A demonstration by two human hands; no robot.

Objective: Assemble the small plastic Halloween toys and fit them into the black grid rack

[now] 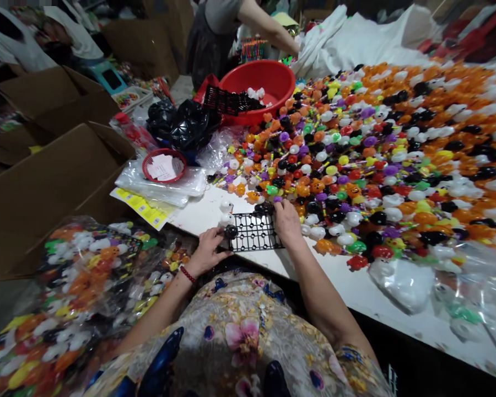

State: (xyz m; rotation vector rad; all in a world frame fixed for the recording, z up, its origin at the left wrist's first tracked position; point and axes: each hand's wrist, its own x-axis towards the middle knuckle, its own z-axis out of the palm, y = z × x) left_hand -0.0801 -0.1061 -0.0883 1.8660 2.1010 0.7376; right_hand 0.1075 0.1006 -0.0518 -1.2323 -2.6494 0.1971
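A black plastic grid tray (254,231) lies on the white table in front of me. Two white figures (226,212) and a round black figure (230,231) stand along its left edge. My left hand (209,251) rests at that edge, thumb and fingers apart, fingertips close to the black figure; whether they touch it is unclear. On the tray's right side, my right hand (288,223) has its fingers bent together at a small purple figure (278,199). Dark figures (263,208) lie at the tray's far edge, partly hidden by this hand.
A large pile of colourful figures on sticks (355,165) covers the table's right side. A red basin (279,82), black bag (182,124) and red basket (165,179) sit beyond. Bagged figures (86,264) and cardboard boxes (45,187) stand left. Another person's arm (268,25) reaches across behind.
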